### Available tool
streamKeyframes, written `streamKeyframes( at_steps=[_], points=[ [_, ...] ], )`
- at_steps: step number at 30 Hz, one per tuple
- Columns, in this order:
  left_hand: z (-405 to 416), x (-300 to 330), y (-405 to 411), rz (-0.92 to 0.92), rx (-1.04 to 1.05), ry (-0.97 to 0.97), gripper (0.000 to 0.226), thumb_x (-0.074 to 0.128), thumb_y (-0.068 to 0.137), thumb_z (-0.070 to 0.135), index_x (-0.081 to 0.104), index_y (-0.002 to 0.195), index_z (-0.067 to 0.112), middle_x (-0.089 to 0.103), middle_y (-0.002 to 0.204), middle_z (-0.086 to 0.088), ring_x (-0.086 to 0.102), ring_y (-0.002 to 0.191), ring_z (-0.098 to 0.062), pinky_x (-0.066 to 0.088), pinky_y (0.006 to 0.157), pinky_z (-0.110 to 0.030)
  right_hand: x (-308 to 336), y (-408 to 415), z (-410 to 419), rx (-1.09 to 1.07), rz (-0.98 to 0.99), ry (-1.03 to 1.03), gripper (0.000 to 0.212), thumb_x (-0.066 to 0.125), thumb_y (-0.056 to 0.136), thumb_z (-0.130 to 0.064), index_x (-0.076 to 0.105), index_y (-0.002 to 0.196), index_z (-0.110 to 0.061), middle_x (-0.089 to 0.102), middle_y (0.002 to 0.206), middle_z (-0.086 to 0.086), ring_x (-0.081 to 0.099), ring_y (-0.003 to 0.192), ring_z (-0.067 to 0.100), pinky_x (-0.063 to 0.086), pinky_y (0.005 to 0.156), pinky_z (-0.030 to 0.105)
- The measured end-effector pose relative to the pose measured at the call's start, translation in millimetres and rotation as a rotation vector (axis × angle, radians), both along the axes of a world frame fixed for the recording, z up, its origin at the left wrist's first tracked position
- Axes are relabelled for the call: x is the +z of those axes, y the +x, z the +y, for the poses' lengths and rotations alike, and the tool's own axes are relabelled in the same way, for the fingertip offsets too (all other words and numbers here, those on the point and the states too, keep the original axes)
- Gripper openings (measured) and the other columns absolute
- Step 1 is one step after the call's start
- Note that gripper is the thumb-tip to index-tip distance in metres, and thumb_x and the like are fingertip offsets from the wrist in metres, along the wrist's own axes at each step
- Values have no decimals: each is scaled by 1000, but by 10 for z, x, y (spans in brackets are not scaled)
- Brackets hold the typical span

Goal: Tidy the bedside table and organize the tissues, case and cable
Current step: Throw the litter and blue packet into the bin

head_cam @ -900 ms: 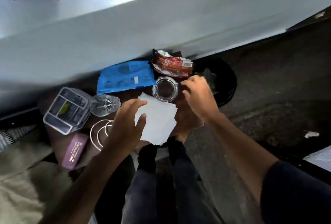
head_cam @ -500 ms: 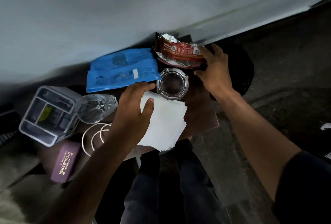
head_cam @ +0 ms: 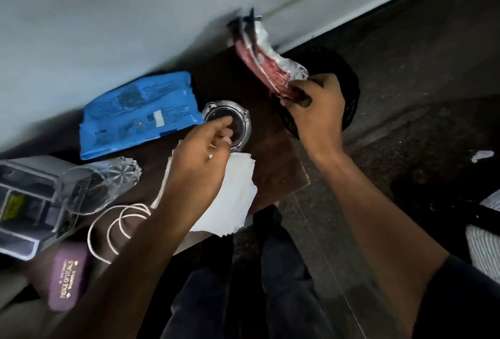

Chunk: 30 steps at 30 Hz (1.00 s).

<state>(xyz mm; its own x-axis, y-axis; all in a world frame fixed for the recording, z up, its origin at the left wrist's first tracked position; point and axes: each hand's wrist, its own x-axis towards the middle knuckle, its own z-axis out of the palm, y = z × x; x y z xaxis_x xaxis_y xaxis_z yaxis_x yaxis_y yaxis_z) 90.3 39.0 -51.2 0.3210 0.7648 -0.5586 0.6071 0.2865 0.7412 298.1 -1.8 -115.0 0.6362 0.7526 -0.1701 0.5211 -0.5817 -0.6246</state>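
- Right hand [head_cam: 315, 103]: fingers clamped on red wrapper [head_cam: 263, 64], lifted over black bin [head_cam: 349, 87].
- Left hand [head_cam: 197, 160]: fingers curled together, resting on white tissues [head_cam: 235, 198], beside glass ashtray [head_cam: 238, 119].

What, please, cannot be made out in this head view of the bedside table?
- Red snack wrapper: print motion-blurred, in the right hand.
- Black bin: contents hidden by that hand.
- Grey organiser: cut by the left edge.
- White tissues: partly covered by the left hand.
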Motion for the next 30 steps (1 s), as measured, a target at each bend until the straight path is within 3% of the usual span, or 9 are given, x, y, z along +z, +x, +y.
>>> streamKeyframes(
  at_steps=[3, 7, 11, 15, 18, 21, 24, 30],
  points=[
    [-38, -18, 263, -52, -94, 18, 36, 57, 100, 11, 63, 133, 24, 68, 119, 4, 63, 108, -2, 44, 90, -7, -34, 146, -329, -196, -66, -52, 28, 76, 83, -9, 76, 111, -6, 58, 115, 11, 59, 101, 15, 34, 81, -6],
    [-105, -68, 598, -47, -279, 68, 40, 56, 100, 17, 58, 140, 22, 62, 128, 7, 57, 119, -4, 46, 107, -29, -220, 311, -695, -322, -51, -136, 30, 78, 81, -5, 75, 111, -3, 50, 106, 5, 59, 97, 20, 35, 84, 5],
    [-144, -177, 882, -4, -416, 66, 46, 54, 102, 20, 50, 148, 20, 55, 146, 6, 49, 135, -6, 41, 116, -38, -503, 522, -924, -321, -2, -236, 31, 74, 87, -2, 70, 118, -3, 44, 108, 2, 54, 99, 16, 33, 85, 4],
    [-141, -312, 1112, 57, -571, 115, 56, 52, 104, 24, 34, 157, 24, 41, 158, 9, 35, 145, -4, 33, 121, -35, -899, 713, -937, -283, 111, -302, 23, 66, 90, -5, 68, 112, -2, 56, 118, 21, 57, 107, 32, 32, 82, 15],
    [-138, -427, 1272, 74, -627, 110, 61, 50, 104, 29, 25, 160, 29, 30, 164, 11, 27, 149, -5, 34, 121, -39, -1209, 815, -850, -226, 113, -354, 22, 62, 90, -4, 66, 111, -1, 55, 120, 26, 56, 109, 37, 35, 82, 23],
    [-129, -579, 1373, 64, -613, 148, 60, 52, 103, 28, 30, 158, 28, 32, 163, 13, 25, 149, 1, 31, 122, -35, -1529, 910, -700, -215, 114, -358, 25, 51, 94, -2, 61, 117, 3, 51, 124, 25, 54, 112, 39, 44, 81, 20],
    [-122, -743, 1441, 55, -557, 195, 58, 55, 102, 26, 36, 156, 25, 37, 161, 13, 27, 148, 5, 25, 121, -23, -1866, 1001, -531, -129, 102, -369, 24, 52, 93, 1, 64, 113, 1, 51, 122, 28, 54, 110, 42, 49, 92, 44],
    [-181, -957, 1488, 37, -511, 184, 59, 52, 98, 33, 39, 155, 22, 39, 159, 15, 28, 146, 10, 23, 118, -15, -2396, 1124, -309, 73, 33, -525, 35, 57, 93, 4, 62, 127, -2, 48, 132, 23, 55, 119, 43, 51, 98, 44]
  ],
)
